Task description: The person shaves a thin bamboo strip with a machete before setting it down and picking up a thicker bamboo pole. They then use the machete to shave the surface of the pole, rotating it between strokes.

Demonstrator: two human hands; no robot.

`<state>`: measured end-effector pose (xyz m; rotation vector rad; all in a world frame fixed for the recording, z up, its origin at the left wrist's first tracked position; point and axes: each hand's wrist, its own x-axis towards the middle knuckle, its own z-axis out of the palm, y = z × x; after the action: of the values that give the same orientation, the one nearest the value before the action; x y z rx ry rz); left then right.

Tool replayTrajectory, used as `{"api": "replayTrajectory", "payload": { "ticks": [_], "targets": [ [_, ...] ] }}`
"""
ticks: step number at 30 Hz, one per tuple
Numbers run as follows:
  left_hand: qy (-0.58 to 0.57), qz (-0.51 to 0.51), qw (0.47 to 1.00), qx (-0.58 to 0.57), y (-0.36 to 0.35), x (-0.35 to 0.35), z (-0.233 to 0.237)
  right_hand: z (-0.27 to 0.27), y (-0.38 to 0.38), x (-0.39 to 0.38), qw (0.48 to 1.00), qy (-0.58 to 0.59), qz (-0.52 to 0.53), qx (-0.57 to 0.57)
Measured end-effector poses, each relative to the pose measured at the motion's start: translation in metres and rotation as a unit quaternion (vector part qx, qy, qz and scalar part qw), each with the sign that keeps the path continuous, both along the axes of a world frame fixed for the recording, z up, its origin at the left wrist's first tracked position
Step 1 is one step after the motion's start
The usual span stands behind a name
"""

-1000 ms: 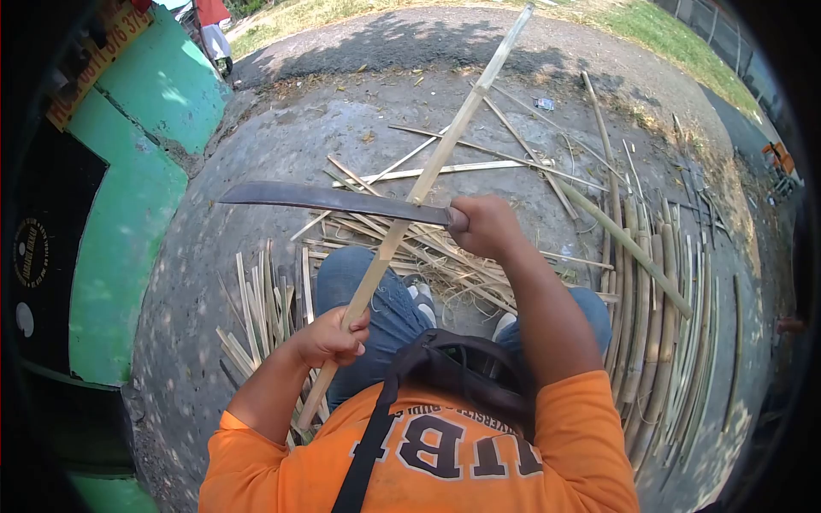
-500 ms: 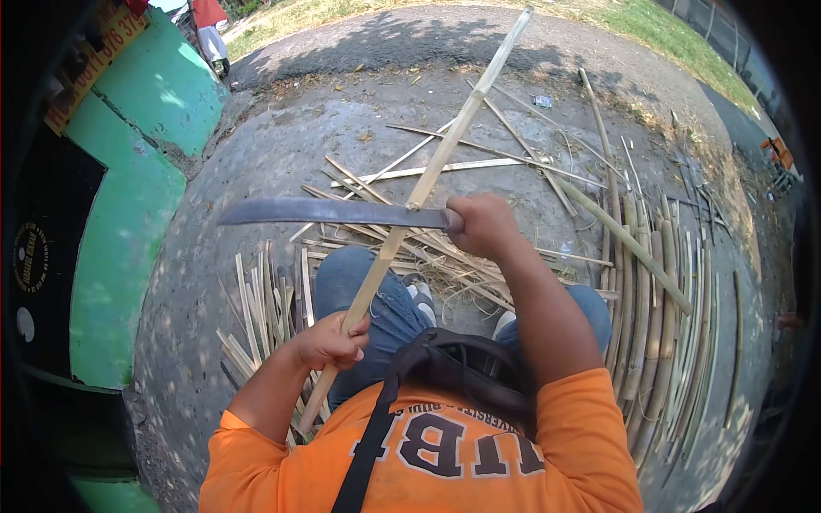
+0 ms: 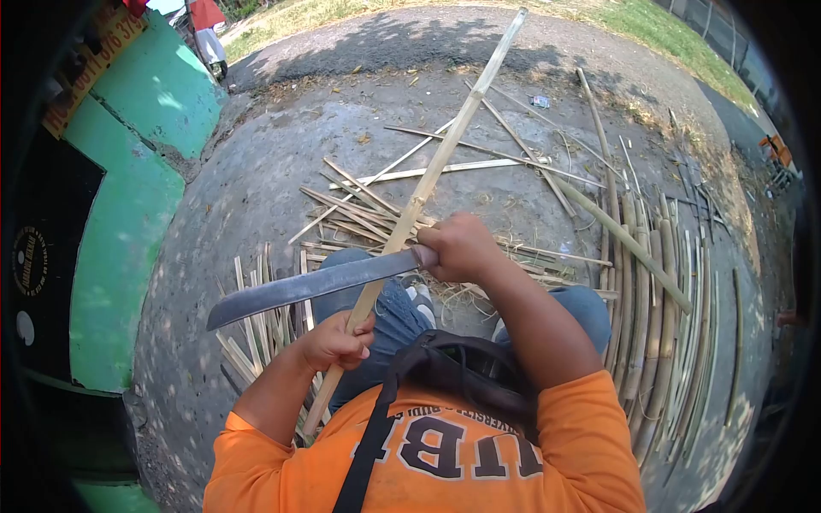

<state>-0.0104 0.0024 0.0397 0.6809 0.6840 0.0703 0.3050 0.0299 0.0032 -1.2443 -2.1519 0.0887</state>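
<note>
My left hand [image 3: 339,340] is closed around the lower part of a long split bamboo strip [image 3: 436,162], which slants up and away to the right. In my right hand [image 3: 460,246] is the handle of a machete [image 3: 312,286]. Its long blade points left, lying across the strip a little above my left hand. Blade and strip appear to touch where they cross. The far end of the strip rises over the pavement. Below are my jeans-covered knees and a black bag [image 3: 457,368] against my orange shirt.
Cut bamboo strips [image 3: 359,209] lie piled in front of me, and more strips [image 3: 248,342] sit by my left knee. Bamboo poles [image 3: 654,325] are lined up at my right. A green wall [image 3: 120,256] stands at the left.
The machete has slid down the bamboo strip toward my left hand, its tip now tilted lower. My right hand has come closer to my body. My left hand keeps its hold.
</note>
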Motion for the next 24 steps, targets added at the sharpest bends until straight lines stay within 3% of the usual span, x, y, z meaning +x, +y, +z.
{"api": "replayTrajectory", "payload": {
  "ticks": [3, 6, 9, 14, 17, 19, 24],
  "targets": [
    [-0.01, 0.014, 1.0, 0.003, -0.005, -0.009, 0.006, -0.008, 0.017, 0.04, 0.983, 0.113, -0.138, -0.036],
    [0.011, 0.009, 1.0, 0.001, -0.005, -0.006, 0.007, -0.012, 0.016, 0.038, 0.983, 0.101, -0.153, -0.012],
    [0.01, 0.008, 1.0, 0.014, -0.001, -0.007, 0.002, -0.005, 0.005, 0.02, 0.988, 0.098, -0.116, -0.004],
    [0.005, -0.003, 1.0, 0.019, -0.001, -0.002, 0.001, 0.008, -0.01, -0.017, 0.999, -0.001, 0.049, 0.008],
    [-0.014, -0.016, 1.0, -0.011, -0.001, -0.012, -0.003, 0.004, 0.0, 0.009, 0.999, 0.003, -0.033, 0.008],
    [-0.013, -0.007, 1.0, 0.002, -0.005, -0.015, 0.004, -0.003, 0.014, 0.043, 0.981, 0.093, -0.164, -0.05],
    [-0.005, 0.003, 1.0, 0.002, -0.002, -0.015, 0.0, -0.002, 0.008, 0.034, 0.981, 0.117, -0.153, -0.03]
  ]
}}
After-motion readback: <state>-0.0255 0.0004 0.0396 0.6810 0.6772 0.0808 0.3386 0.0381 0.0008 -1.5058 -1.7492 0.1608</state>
